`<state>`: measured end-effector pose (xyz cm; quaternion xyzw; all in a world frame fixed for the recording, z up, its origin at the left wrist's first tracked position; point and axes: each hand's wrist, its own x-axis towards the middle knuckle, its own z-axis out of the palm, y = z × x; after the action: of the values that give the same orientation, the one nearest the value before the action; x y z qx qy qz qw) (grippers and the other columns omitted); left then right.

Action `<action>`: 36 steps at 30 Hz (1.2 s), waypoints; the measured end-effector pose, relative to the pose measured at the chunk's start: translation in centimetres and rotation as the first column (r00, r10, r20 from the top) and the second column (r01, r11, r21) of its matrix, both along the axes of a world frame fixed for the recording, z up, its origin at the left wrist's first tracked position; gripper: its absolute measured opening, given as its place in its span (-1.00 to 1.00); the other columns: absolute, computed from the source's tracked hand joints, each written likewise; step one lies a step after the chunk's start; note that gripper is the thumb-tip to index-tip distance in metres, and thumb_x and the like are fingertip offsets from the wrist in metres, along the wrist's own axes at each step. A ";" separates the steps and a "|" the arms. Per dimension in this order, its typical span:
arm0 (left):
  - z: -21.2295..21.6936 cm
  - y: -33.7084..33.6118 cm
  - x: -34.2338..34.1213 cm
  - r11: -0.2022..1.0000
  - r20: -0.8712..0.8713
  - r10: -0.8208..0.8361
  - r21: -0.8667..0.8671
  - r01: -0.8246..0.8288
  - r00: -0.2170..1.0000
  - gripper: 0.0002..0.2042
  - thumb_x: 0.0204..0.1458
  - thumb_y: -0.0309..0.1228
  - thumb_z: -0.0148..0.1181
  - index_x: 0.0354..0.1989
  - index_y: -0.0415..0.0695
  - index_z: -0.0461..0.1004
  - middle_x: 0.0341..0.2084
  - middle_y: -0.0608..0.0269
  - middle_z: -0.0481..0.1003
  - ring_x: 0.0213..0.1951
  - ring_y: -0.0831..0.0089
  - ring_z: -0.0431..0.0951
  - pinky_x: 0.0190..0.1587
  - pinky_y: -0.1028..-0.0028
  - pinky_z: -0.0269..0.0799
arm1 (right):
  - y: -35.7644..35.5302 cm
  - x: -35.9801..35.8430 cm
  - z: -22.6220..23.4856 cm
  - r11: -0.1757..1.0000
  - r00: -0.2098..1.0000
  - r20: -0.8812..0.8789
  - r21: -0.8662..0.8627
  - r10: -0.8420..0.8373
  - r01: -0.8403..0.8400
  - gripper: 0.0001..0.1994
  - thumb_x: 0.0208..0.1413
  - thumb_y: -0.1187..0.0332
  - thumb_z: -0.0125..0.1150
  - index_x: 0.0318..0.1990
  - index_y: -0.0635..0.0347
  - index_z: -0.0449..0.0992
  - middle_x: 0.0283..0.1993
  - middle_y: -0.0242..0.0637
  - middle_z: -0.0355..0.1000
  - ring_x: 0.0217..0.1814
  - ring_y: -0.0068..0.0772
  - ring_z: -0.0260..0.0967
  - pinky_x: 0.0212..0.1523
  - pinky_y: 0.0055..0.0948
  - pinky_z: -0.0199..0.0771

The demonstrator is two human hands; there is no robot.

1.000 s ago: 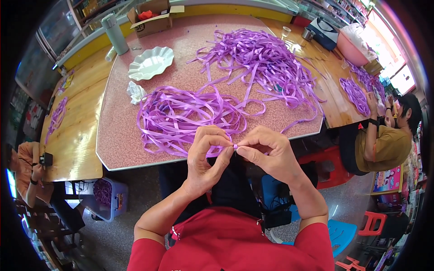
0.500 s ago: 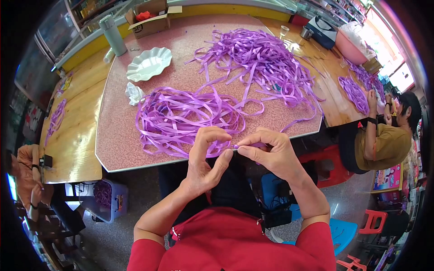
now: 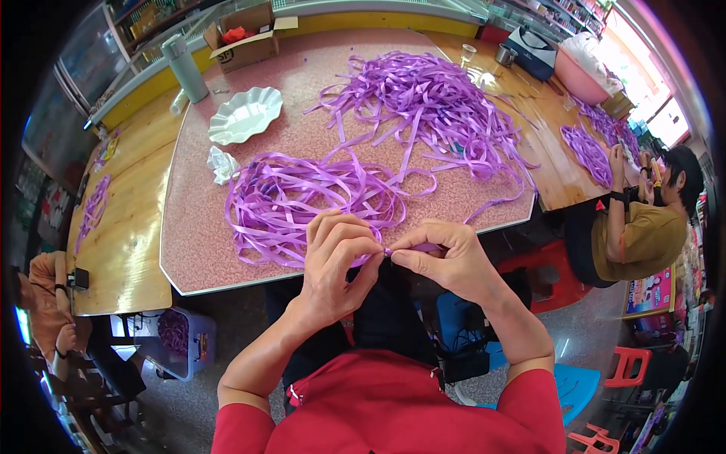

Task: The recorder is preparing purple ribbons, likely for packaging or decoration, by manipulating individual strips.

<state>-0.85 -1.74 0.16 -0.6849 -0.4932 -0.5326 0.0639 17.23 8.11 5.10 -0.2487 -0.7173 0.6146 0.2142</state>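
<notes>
Just off the near table edge, my left hand (image 3: 339, 261) and my right hand (image 3: 446, 256) meet fingertip to fingertip. Both are closed in a pinch at the end of a purple ribbon (image 3: 429, 247). The strip runs back under the right fingers; a tiny dark bit shows where the fingertips meet, too small to make out. Behind my left hand lies a loosely looped bundle of purple ribbons (image 3: 302, 198). Farther off to the right is a larger tangled heap of the same ribbons (image 3: 423, 98).
A scalloped white dish (image 3: 246, 115), crumpled white paper (image 3: 222, 164), a grey-green bottle (image 3: 185, 69) and an open cardboard box (image 3: 246, 49) stand toward the back left. A co-worker (image 3: 643, 227) sits at right, another person (image 3: 49, 287) at left. A plastic bin (image 3: 198, 340) is on the floor.
My left fingers, open with thumb and forefinger apart before, have closed onto the ribbon's end at the right fingertips. My right hand keeps its pinch. The view has shifted slightly.
</notes>
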 end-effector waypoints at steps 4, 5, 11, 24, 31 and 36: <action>-0.3 -0.3 0.3 0.998 0.124 -0.047 -0.038 0.052 0.991 -0.72 -0.16 -0.63 0.35 -0.28 -0.11 0.42 -0.29 0.19 0.50 -0.12 0.20 0.52 0.11 0.14 0.25 | -0.1 0.0 0.0 1.000 1.000 0.001 -0.016 0.009 -0.009 -0.90 0.11 0.45 0.39 -0.23 0.24 0.67 -0.41 -0.60 0.41 -0.42 -0.86 0.22 -0.45 -0.73 0.16; -0.3 -0.5 0.3 0.995 0.192 -0.068 -0.064 0.082 0.979 -0.73 -0.15 -0.62 0.34 -0.28 -0.11 0.42 -0.29 0.17 0.49 -0.12 0.20 0.51 0.11 0.15 0.25 | -0.2 -0.1 0.1 1.000 1.000 0.005 -0.028 0.011 -0.011 -0.90 0.11 0.45 0.39 -0.23 0.24 0.67 -0.40 -0.60 0.41 -0.42 -0.87 0.22 -0.45 -0.73 0.16; 1.3 -0.4 0.5 0.994 -0.176 0.011 -0.107 -0.030 0.984 -0.55 -0.12 -0.46 0.40 0.02 -0.14 0.47 -0.16 0.20 0.52 0.05 0.16 0.48 0.27 0.03 0.13 | 0.0 0.3 -0.6 0.997 1.000 -0.004 0.072 0.025 -0.025 -0.89 0.12 0.46 0.36 -0.22 0.26 0.66 -0.38 -0.52 0.45 -0.38 -0.78 0.27 -0.40 -0.68 0.22; 1.7 -3.1 -2.6 0.850 -0.194 -0.381 -0.459 0.259 0.904 -0.88 -0.14 -0.58 0.25 -0.54 -0.16 0.40 -0.61 0.24 0.34 -0.40 0.28 0.50 0.09 0.14 0.36 | -0.8 -0.4 -1.7 0.865 0.969 -0.028 0.456 0.246 -0.207 -0.89 0.05 0.41 0.34 -0.37 0.28 0.59 -0.42 -0.16 0.46 -0.35 -0.10 0.48 -0.31 -0.25 0.41; 0.0 -4.9 -3.7 0.562 0.442 -0.473 -0.515 0.647 0.763 -0.83 0.09 -0.47 0.08 -0.53 -0.22 0.44 -0.55 0.19 0.51 -0.44 0.22 0.51 -0.07 0.20 0.43 | -0.8 -0.3 -3.6 0.808 0.940 -0.078 0.537 0.332 -0.241 -0.90 0.05 0.38 0.36 -0.43 0.15 0.58 -0.46 -0.34 0.44 -0.39 -0.26 0.46 -0.26 -0.26 0.38; -0.7 -5.6 -4.6 0.533 0.466 -0.407 -0.577 0.619 0.786 -0.78 0.14 -0.44 0.04 -0.54 -0.22 0.44 -0.56 0.18 0.51 -0.43 0.22 0.52 -0.11 0.25 0.43 | -0.6 -0.2 -4.6 0.804 0.940 -0.035 0.530 0.340 -0.271 -0.91 0.07 0.33 0.38 -0.37 0.09 0.62 -0.37 -0.41 0.50 -0.27 -0.33 0.48 -0.10 -0.27 0.38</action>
<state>-5.45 -7.38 -0.55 -0.6887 -0.4353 -0.3861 -0.4326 17.04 7.48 0.54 -0.0229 -0.8711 0.4402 0.2167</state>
